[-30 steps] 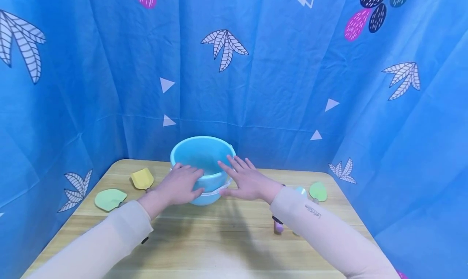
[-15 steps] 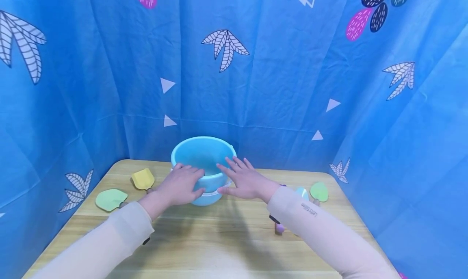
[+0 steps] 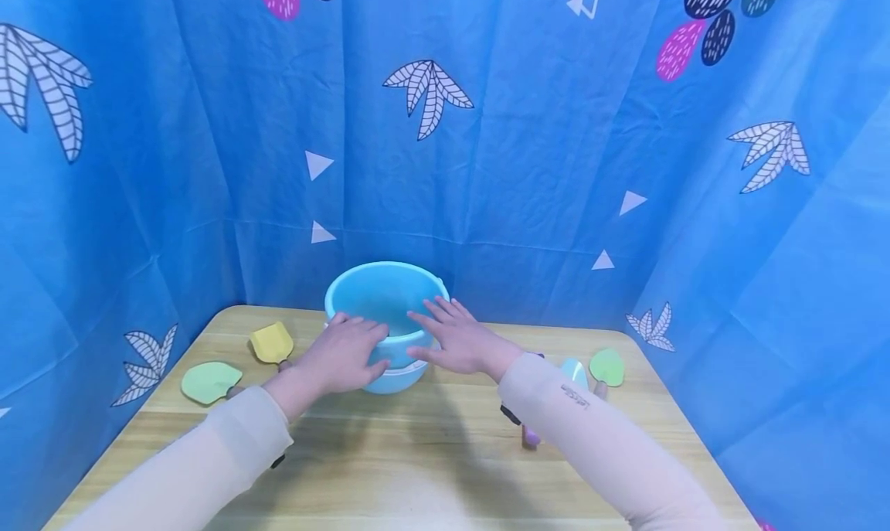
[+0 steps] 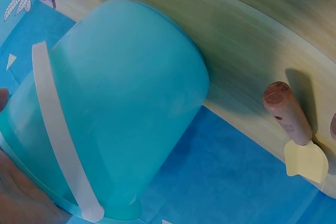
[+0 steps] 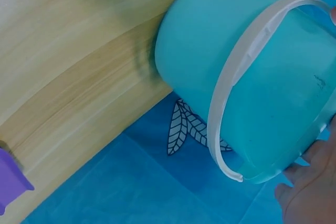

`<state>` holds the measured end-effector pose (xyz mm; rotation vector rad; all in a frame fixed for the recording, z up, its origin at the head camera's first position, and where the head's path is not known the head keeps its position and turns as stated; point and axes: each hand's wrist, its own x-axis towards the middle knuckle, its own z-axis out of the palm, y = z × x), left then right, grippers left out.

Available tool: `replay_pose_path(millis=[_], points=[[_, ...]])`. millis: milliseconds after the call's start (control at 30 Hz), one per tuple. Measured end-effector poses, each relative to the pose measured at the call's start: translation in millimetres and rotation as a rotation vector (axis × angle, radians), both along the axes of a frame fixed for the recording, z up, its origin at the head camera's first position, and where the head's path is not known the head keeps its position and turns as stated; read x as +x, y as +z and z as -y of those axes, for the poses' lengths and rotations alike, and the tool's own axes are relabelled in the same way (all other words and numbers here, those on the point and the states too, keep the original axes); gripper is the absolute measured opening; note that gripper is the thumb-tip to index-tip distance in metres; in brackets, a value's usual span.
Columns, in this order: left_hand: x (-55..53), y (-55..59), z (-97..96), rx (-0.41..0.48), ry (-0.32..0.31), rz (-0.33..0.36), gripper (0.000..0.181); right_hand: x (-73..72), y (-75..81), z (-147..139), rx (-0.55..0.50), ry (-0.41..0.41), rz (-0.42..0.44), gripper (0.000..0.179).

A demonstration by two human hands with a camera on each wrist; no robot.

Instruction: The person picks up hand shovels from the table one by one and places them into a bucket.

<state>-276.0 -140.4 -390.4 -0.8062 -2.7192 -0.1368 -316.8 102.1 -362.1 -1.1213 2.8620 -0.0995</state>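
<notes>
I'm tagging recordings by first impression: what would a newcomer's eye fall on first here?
Most likely the turquoise bucket, just left of centre in the head view, the left hand at its near rim and the right hand at its right side. Next, the blue, leaf-printed curtain behind it. The yellow scoop farther left, on the wooden table, stands out too.

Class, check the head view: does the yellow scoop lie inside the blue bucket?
No: the yellow scoop lies on the wooden table, to the left of the blue bucket.
</notes>
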Motion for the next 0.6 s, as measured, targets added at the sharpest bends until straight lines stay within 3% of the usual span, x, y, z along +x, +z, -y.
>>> replay_pose_path(millis=[267,600], points=[[-0.9,-2.3,-0.9,0.006,0.005,-0.005,0.039,-7.9,-4.6,7.0,-0.072,0.032,0.004,0.069],[-1.9,-5.7,-1.6,0.009,0.002,-0.034,0.036,-13.1,-9.4,9.7,-0.074,0.058,-0.032,0.065]])
